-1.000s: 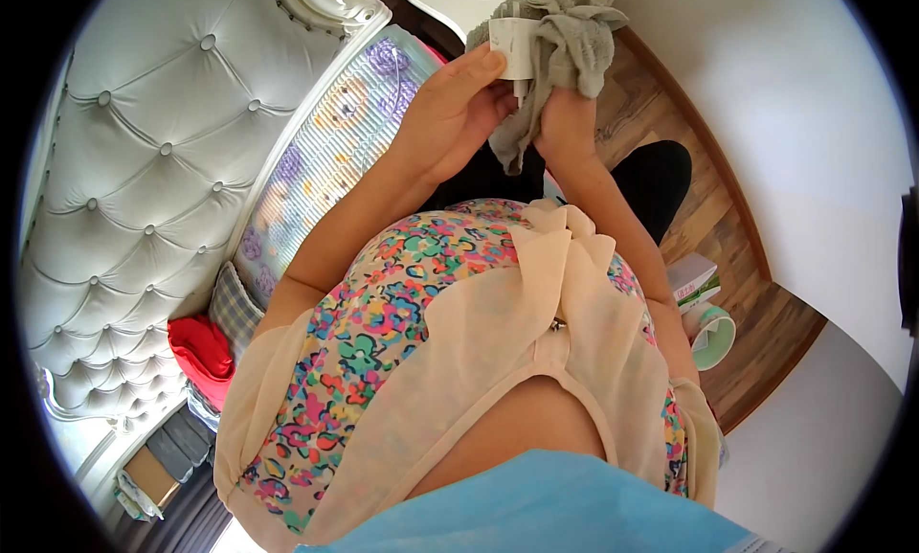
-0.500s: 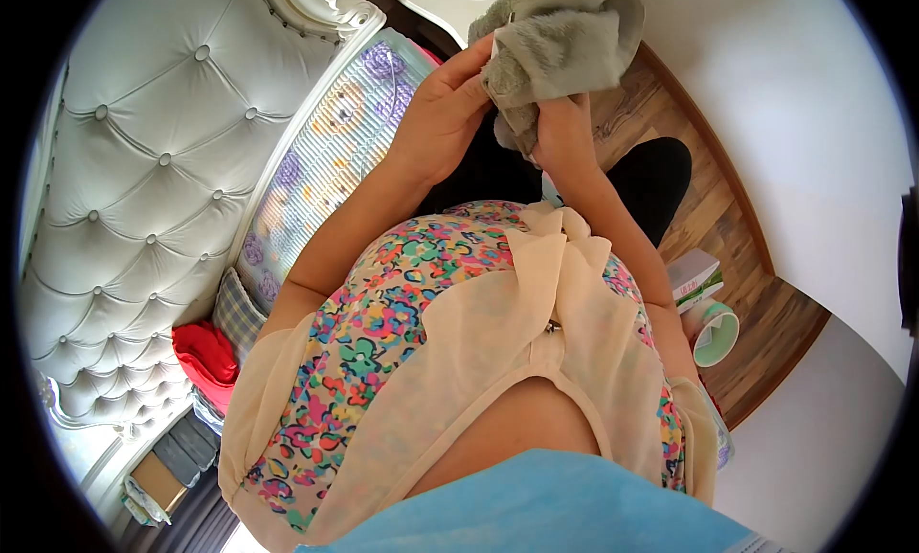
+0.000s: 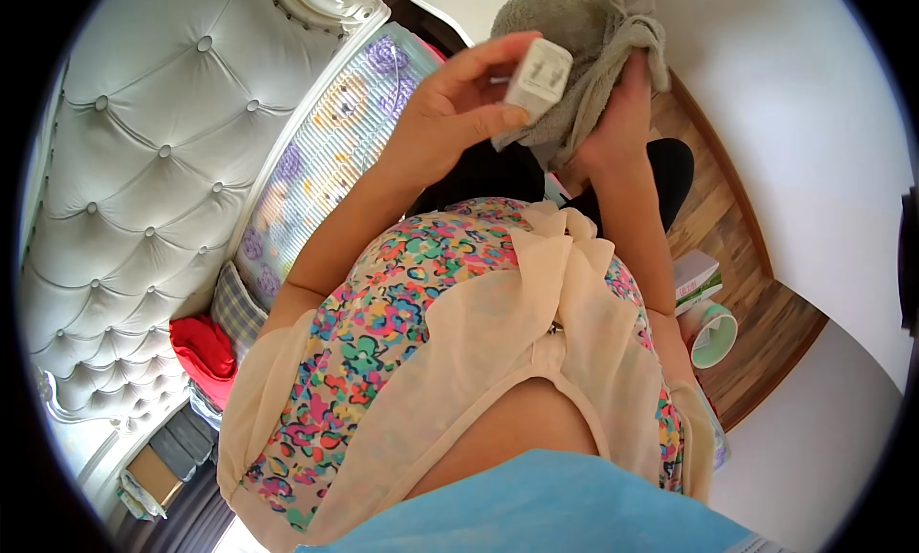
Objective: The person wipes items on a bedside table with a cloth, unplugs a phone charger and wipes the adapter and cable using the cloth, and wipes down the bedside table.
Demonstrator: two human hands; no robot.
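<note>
A small white block-shaped device (image 3: 542, 75), slightly blurred, is pinched between the thumb and fingers of my left hand (image 3: 450, 112). Its end face, with dark marks on it, is turned upward. Just to its right, a grey cloth (image 3: 584, 60) drapes over my right hand (image 3: 617, 122), whose fingers are mostly hidden in the folds as it holds the cloth. The cloth lies right behind the device.
A white table edge (image 3: 459, 7) is at the top. On the left are a tufted headboard (image 3: 144, 170), a patterned mat (image 3: 325, 141), a checked pillow (image 3: 237, 304) and red fabric (image 3: 201, 350). A green-rimmed bin (image 3: 714, 338) and a box (image 3: 694, 277) stand on the wooden floor.
The device, covered by the cloth half a second ago, is now uncovered and tilted in my left hand. My right hand has moved right with the cloth.
</note>
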